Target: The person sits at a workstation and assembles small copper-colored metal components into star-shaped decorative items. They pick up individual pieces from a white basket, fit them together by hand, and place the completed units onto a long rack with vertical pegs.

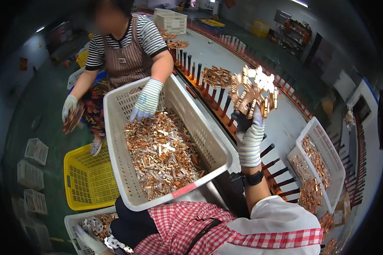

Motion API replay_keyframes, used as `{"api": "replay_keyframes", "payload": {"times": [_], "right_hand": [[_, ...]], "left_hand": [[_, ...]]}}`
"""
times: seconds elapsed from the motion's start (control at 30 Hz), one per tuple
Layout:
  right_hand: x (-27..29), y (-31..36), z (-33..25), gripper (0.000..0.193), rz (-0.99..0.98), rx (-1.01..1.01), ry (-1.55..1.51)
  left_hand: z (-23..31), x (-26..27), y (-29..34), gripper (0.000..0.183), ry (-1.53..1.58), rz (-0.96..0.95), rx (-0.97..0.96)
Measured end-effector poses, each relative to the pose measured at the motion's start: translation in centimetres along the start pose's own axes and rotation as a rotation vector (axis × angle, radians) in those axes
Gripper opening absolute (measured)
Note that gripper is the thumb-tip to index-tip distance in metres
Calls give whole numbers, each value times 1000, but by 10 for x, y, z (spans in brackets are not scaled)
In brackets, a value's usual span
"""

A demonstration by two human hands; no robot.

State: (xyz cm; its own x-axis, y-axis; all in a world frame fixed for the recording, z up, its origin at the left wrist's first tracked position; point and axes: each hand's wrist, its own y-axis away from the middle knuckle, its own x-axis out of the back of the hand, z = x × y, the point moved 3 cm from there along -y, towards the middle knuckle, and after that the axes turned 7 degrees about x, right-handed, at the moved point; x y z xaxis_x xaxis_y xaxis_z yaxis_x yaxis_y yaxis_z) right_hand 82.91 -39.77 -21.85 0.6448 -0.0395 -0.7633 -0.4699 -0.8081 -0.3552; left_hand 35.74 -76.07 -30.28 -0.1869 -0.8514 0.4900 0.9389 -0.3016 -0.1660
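My right hand (250,138), in a striped glove, is raised over the row of pegs. Its fingers are closed at the base of a fan-shaped cluster of shiny copper-coloured metal pieces (253,91). My left hand (91,242), also gloved, is low at the left over a white basket (73,229) with copper and silver pieces. Its fingers look stretched out, though slightly blurred. Between my arms stands a large white perforated crate (208,170), tilted and partly filled with loose small copper-coloured metal pieces (161,157).
Across the crate, a co-worker's gloved hand (149,100) reaches in; the other gloved hand (70,106) holds a copper cluster. A yellow basket (89,202) stands at left. Black-handled pegs (278,172) line the table (247,55). Another white crate (334,165) with pieces is at right.
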Motion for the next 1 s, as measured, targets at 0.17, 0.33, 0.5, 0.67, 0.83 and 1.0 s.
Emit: {"api": "replay_keyframes", "payload": {"times": [0.17,0.33,0.5,0.67,0.83,1.0], "right_hand": [[-131,44,0,37,-402,-163,14],[-170,70,56,40,-711,-380,87],[-167,76,97,45,-890,-214,385],[-141,75,139,41,-890,-139,496],[-138,88,148,33,-989,-121,621],[-140,85,144,42,-985,-86,597]], "left_hand": [[188,-75,-1,53,556,-498,-190],[253,-210,-15,47,666,-573,-454],[275,-241,-16,45,499,-287,-429],[246,-275,-24,45,461,-452,-333],[216,-287,-35,44,55,-292,-350],[206,-303,-36,41,489,-765,77]]}}
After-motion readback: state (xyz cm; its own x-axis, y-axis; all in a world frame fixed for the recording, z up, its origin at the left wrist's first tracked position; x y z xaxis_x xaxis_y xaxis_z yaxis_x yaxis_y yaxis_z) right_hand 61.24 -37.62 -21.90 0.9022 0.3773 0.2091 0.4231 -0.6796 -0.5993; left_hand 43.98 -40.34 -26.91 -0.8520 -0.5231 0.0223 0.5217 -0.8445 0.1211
